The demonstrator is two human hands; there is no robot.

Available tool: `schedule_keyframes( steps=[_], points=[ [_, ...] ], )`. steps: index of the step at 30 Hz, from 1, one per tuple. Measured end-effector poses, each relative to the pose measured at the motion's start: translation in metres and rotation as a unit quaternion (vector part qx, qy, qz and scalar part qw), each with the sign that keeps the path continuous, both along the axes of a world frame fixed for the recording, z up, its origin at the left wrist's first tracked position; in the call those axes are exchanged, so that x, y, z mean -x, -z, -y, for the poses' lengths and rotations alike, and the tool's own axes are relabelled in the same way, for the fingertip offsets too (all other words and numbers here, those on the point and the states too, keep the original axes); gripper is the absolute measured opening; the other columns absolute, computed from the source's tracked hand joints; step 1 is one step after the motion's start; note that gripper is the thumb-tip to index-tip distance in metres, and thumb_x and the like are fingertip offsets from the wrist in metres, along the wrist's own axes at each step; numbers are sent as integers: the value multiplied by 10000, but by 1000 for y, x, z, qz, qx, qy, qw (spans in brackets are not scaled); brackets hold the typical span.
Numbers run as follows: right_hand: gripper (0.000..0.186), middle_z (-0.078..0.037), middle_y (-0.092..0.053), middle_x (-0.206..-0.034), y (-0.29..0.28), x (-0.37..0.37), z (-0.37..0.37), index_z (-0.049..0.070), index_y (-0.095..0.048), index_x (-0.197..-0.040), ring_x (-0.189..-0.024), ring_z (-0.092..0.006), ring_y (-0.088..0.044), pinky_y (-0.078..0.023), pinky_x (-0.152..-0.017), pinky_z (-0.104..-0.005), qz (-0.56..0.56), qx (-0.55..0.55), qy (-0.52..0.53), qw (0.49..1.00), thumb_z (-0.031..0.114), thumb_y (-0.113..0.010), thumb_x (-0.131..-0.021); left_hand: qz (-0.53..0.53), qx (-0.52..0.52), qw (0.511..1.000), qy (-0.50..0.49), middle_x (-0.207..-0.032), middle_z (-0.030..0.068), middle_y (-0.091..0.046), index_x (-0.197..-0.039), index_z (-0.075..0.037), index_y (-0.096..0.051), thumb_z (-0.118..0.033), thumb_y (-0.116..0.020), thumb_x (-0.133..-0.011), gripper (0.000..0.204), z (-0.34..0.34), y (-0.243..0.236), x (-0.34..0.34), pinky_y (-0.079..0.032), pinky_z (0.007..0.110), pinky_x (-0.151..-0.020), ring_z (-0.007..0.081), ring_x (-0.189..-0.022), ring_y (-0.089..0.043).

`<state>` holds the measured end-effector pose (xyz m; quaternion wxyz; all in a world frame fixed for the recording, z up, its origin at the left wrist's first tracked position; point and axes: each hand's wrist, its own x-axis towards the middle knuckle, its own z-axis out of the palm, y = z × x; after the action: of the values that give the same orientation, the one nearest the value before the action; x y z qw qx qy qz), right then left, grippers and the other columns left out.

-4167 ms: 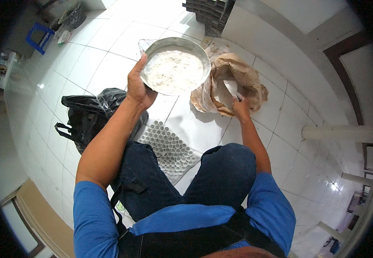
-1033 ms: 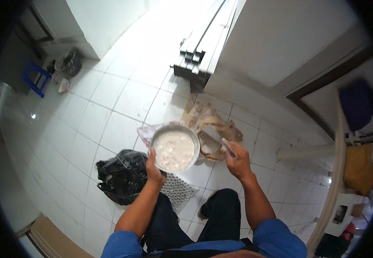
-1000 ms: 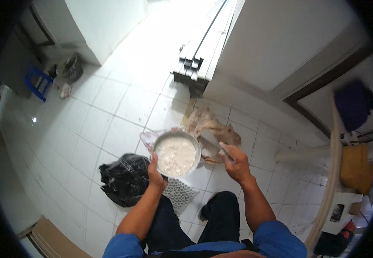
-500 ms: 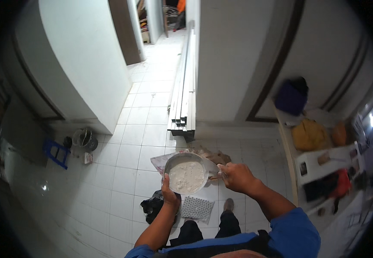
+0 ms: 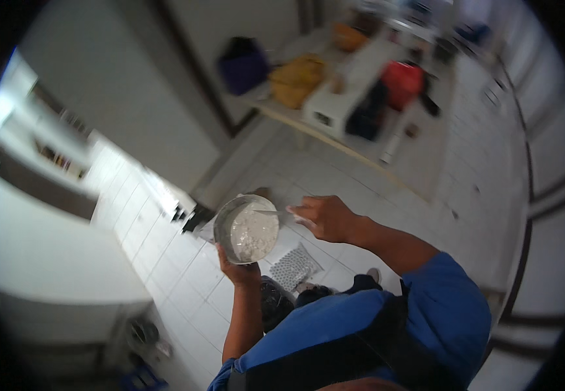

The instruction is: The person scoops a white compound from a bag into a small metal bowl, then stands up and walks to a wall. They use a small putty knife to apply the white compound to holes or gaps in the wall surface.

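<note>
A round bowl of off-white, lumpy plaster mix is tilted in front of my body. My left hand grips it from below at its near left side, with the thumb up against the wall. In my right hand, fingers closed, is a putty knife. Its thin blade reaches over the bowl's right side and its tip is at the mix. My fist hides the handle.
A low table at the upper right bears a purple bag, a yellow bag and red cloth. On the tiles near my feet lie a dotted clear sheet and a black plastic bag. Long metal profiles lie beyond the bowl.
My view has swung right, toward the table. The bowl is more tilted, and the putty knife has moved from beside it to over the mix.
</note>
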<state>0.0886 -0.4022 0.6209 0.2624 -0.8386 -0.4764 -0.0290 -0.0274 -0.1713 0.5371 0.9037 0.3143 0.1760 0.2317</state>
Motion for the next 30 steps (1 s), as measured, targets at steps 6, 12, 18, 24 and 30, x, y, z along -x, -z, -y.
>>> schedule_keyframes(
  steps=[6, 12, 18, 24, 30],
  points=[
    [343, -127, -621, -959, 27, 38, 158, 49, -613, -1211, -773, -303, -642, -530, -679, -385, -56, -112, 205, 971, 126, -671, -882, 4, -44, 980, 194, -1443, 107, -449, -1439, -112, -399, -465, -361, -1002, 563, 113, -15, -53, -366, 491, -1099, 300, -1339, -427],
    [306, -138, -653, -983, 60, 115, 320, 19, -599, -1185, -826, -242, -660, -521, -726, -342, -156, -332, 441, 819, 148, -654, -913, 1, 0, 937, 348, -1459, 102, -427, -1451, -116, -383, -509, -461, -953, 639, 276, -20, -92, -349, 501, -1104, 318, -1344, -412],
    [363, -132, -680, -966, 58, 184, 454, -7, -599, -1159, -872, -161, -635, -506, -771, -308, -129, -330, 606, 712, 192, -716, -880, 23, 14, 889, 457, -1444, 107, -452, -1442, -117, -400, -493, -420, -962, 611, 427, -21, -100, -372, 504, -1089, 324, -1334, -429],
    [323, -119, -682, -889, 52, 212, 525, -30, -608, -1110, -833, -170, -630, -504, -774, -317, -112, -443, 653, 604, 195, -695, -895, -22, 43, 828, 558, -1429, 114, -477, -1438, -115, -406, -481, -396, -967, 597, 530, -29, -121, -384, 508, -1081, 337, -1312, -458],
    [224, -8, -507, -671, 80, 176, 568, 30, -594, -989, -521, -85, -446, -360, -454, -244, -189, -543, 676, 461, 252, -561, -977, 14, 60, 797, 601, -1405, 123, -503, -1428, -109, -413, -457, -395, -975, 571, 603, -29, -162, -410, 531, -1053, 339, -1283, -489]
  ],
)
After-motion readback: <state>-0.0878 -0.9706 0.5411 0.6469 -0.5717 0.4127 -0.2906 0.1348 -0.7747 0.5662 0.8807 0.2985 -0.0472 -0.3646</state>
